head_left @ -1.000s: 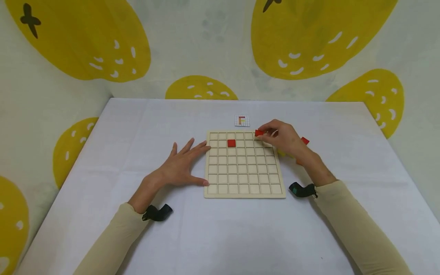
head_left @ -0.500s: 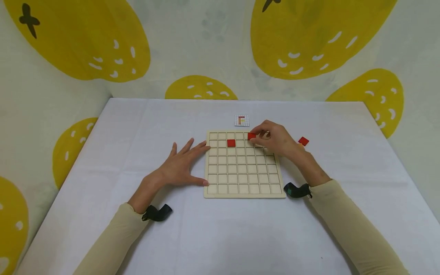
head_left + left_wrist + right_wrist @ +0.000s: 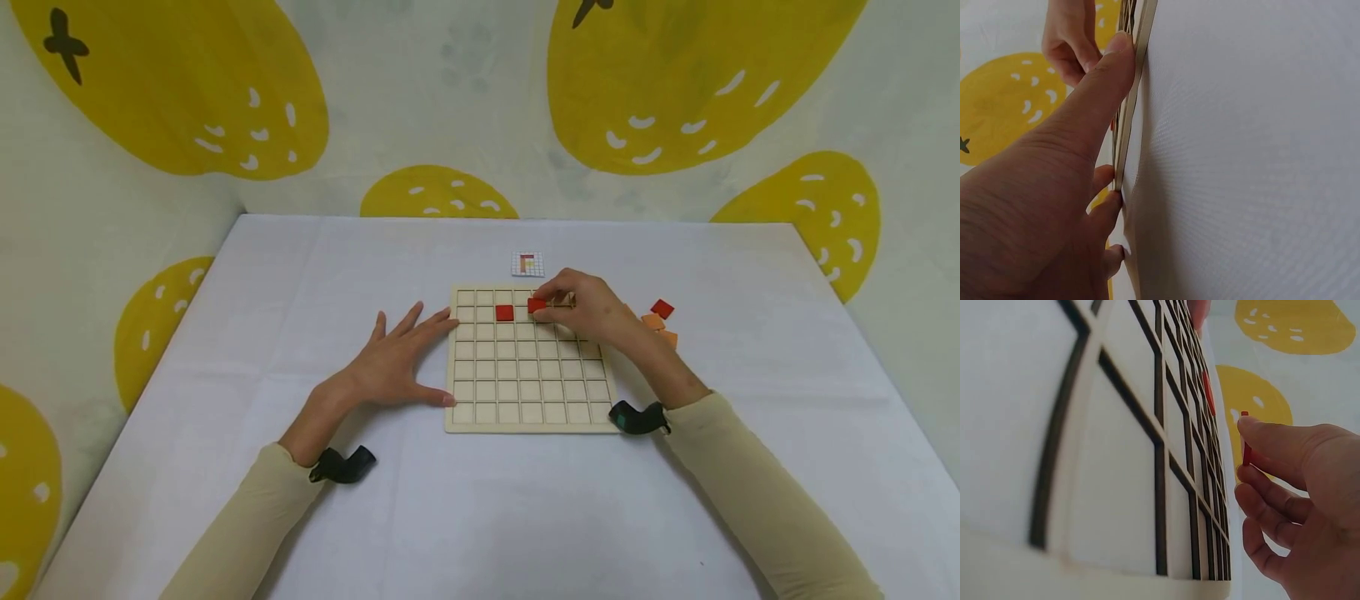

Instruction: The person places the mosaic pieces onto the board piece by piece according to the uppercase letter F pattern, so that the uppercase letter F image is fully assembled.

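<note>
A wooden grid board (image 3: 517, 367) lies on the white table. One red square tile (image 3: 505, 312) sits in a cell of its second row from the top, third from the left. My right hand (image 3: 585, 310) pinches another red tile (image 3: 536, 305) between thumb and fingers over the upper part of the board. In the right wrist view that tile (image 3: 1246, 450) is seen edge-on, apart from the grid. My left hand (image 3: 386, 367) has its fingers spread along the board's left edge, and its thumb (image 3: 1113, 65) touches the rim.
A small printed card (image 3: 528, 264) with a coloured grid pattern lies behind the board. To the right of the board are a loose red tile (image 3: 662, 308) and orange tiles (image 3: 653, 322), partly hidden by the right forearm. Patterned cloth (image 3: 480, 108) hangs behind the table.
My right hand has moved left across the top of the board with the red tile, uncovering more orange tiles at the right. The left hand has stayed at the board's edge.
</note>
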Demonstrator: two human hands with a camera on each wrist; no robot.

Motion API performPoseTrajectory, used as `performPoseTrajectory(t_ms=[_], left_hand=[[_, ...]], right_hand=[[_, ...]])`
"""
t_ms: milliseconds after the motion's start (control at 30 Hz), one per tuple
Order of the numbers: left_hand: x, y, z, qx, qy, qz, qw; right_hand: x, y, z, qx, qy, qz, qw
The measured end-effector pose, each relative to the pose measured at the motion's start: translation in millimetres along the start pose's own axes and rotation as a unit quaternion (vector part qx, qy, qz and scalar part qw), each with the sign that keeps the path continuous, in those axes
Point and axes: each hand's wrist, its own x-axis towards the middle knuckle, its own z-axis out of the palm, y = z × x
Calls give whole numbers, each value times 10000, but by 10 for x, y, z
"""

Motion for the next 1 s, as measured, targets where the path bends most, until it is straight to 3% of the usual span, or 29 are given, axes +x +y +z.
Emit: performPoseTrajectory(t_ms=[1000], left_hand=[[-1,5,13,3,62,-6,10000]], right_hand=[[85,-35,122,10,-244,-92,9997]])
